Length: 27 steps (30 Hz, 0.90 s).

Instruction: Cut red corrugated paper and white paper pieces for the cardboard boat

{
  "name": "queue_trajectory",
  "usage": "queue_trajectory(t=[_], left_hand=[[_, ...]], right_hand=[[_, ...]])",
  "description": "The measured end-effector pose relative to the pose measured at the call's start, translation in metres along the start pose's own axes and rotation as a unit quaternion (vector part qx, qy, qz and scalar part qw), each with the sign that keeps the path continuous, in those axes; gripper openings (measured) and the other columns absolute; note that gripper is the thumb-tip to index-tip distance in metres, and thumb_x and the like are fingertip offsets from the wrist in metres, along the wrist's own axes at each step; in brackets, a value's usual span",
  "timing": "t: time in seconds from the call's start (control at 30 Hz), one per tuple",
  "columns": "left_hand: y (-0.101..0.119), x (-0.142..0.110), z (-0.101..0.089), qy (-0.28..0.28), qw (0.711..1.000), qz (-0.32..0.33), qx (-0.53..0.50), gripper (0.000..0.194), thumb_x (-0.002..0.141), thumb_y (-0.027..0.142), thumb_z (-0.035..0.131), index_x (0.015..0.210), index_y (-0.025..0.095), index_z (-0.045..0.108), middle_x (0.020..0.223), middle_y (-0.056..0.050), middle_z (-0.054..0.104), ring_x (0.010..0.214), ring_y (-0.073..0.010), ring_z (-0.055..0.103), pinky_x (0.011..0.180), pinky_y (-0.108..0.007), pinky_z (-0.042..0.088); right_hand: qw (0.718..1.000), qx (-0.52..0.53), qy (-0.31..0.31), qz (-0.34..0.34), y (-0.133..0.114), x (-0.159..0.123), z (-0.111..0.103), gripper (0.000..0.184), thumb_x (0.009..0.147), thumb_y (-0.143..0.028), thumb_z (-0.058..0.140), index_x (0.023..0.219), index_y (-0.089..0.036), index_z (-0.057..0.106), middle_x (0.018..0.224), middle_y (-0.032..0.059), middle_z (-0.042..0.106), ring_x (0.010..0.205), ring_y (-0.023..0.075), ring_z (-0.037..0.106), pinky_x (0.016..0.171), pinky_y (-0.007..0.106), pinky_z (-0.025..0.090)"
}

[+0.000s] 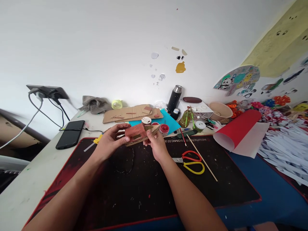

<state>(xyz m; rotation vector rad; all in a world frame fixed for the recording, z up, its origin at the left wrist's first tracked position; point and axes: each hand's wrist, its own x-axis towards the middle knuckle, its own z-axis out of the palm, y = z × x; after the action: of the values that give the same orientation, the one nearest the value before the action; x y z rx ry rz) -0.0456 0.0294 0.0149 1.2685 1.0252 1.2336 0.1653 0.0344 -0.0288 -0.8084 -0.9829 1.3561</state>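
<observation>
Both hands hold a small cardboard model (pixel 135 131) above the black mat. It has a reddish-brown painted block on a corrugated cardboard base. My left hand (pixel 111 141) grips its left side, thumb along the near face and fingers over the top. My right hand (pixel 155 142) pinches the right end of the base, with the thumb on top. Just behind the model are a red-smeared white lid (pixel 146 120) and a small pot of red paint (pixel 164 129). To the right of my right hand lie scissors (pixel 193 162) with one red and one yellow handle.
A thin wooden stick (pixel 202 158) lies on the mat (pixel 144 192). Farther back are cardboard sheets (pixel 115 114), blue paper (pixel 172 121) and a black thermos (pixel 175 98). A phone (pixel 70 134) rests at left; a red paper roll (pixel 238 130) and white paper strips (pixel 286 150) lie right.
</observation>
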Motion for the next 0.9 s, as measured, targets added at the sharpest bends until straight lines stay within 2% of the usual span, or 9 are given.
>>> queue_trajectory(t=[0.17,0.3,0.47,0.6,0.77,0.83,0.9], left_hand=[[-0.0021,0.0008,-0.0034,0.007,0.999,-0.002,0.049,0.061,0.065,0.055,0.104,0.114,0.024,0.083,0.125,-0.012,0.081,0.107,-0.0339,0.076,0.095,-0.044,0.064],[-0.0025,0.0021,-0.0058,0.022,0.997,0.022,0.074,0.059,0.066,0.059,0.102,0.113,0.026,0.087,0.118,-0.011,0.085,0.113,-0.0372,0.075,0.096,-0.045,0.065],[-0.0063,0.0027,-0.0064,0.048,0.995,0.024,0.087,0.059,0.068,0.062,0.1,0.114,0.027,0.088,0.113,-0.01,0.086,0.109,-0.0381,0.076,0.09,-0.045,0.066],[-0.0081,0.002,-0.0061,0.046,0.992,0.037,0.108,0.063,0.069,0.065,0.098,0.117,0.026,0.086,0.118,-0.011,0.086,0.113,-0.0381,0.076,0.094,-0.045,0.066],[-0.009,0.003,-0.0081,0.04,0.991,0.011,0.127,0.073,0.071,0.068,0.095,0.125,0.022,0.081,0.116,-0.013,0.086,0.112,-0.0377,0.078,0.099,-0.049,0.065],[-0.0099,0.0042,-0.0086,0.025,0.993,0.009,0.117,0.075,0.073,0.068,0.094,0.13,0.021,0.078,0.123,-0.015,0.084,0.116,-0.0384,0.078,0.1,-0.05,0.065],[-0.0109,0.0054,-0.009,0.014,0.995,0.014,0.103,0.078,0.073,0.068,0.094,0.133,0.022,0.075,0.139,-0.018,0.078,0.119,-0.0394,0.077,0.098,-0.049,0.067]], right_hand=[[1.0,-0.007,-0.002,0.001,0.0004,-0.0006,0.0014,0.059,0.079,-0.074,0.088,0.094,-0.023,0.062,0.068,-0.0045,0.065,0.053,0.0129,0.06,0.051,0.026,0.043],[1.0,-0.004,-0.004,0.001,0.0009,-0.0021,0.0027,0.059,0.079,-0.073,0.089,0.1,-0.024,0.063,0.067,-0.0052,0.065,0.053,0.0136,0.06,0.051,0.026,0.043],[1.0,-0.008,-0.002,0.017,0.0002,-0.0033,0.0035,0.063,0.078,-0.074,0.089,0.107,-0.023,0.064,0.068,-0.0047,0.065,0.053,0.0151,0.06,0.052,0.028,0.043],[1.0,-0.011,0.003,0.016,-0.0006,-0.0031,0.0031,0.063,0.078,-0.074,0.088,0.107,-0.023,0.065,0.067,-0.0048,0.065,0.054,0.0153,0.059,0.053,0.028,0.043],[1.0,-0.011,0.0,0.027,-0.0008,-0.0032,0.0033,0.066,0.076,-0.075,0.09,0.104,-0.022,0.064,0.069,-0.0043,0.066,0.054,0.0147,0.06,0.053,0.028,0.043],[1.0,-0.009,0.006,0.024,-0.0008,-0.0029,0.004,0.066,0.075,-0.075,0.09,0.102,-0.022,0.062,0.071,-0.0042,0.065,0.054,0.0143,0.059,0.053,0.028,0.042],[1.0,-0.006,0.02,0.016,-0.0007,-0.0025,0.0046,0.065,0.074,-0.074,0.091,0.101,-0.023,0.061,0.072,-0.0045,0.065,0.054,0.0141,0.059,0.052,0.028,0.042]])
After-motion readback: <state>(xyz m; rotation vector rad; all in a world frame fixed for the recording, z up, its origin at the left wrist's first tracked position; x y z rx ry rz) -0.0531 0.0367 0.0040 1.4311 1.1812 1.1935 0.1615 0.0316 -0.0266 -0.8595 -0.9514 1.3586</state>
